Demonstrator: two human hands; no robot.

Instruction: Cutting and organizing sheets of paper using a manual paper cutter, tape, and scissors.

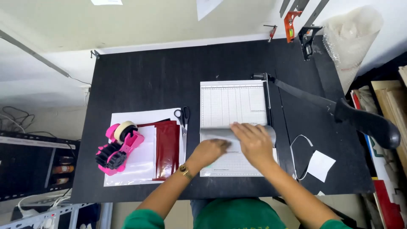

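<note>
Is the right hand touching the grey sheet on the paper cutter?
Touching. The head view shows the right hand lying flat on the curled grey sheet over the cutter's gridded board, with no gap visible between palm and sheet.

A matt black table [161, 72] carries glossy dark-red sheets [166, 148], a pink plastic tape dispenser [118, 150], metal-bladed scissors [183, 125] and a smooth grey sheet [220, 133] on the cutter's gridded board [233, 101].

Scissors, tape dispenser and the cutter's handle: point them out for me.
scissors [183, 123]: head view, upper blades below the black loops.
tape dispenser [118, 152]: head view, pink body.
cutter handle [368, 123]: head view, black grip.
</note>
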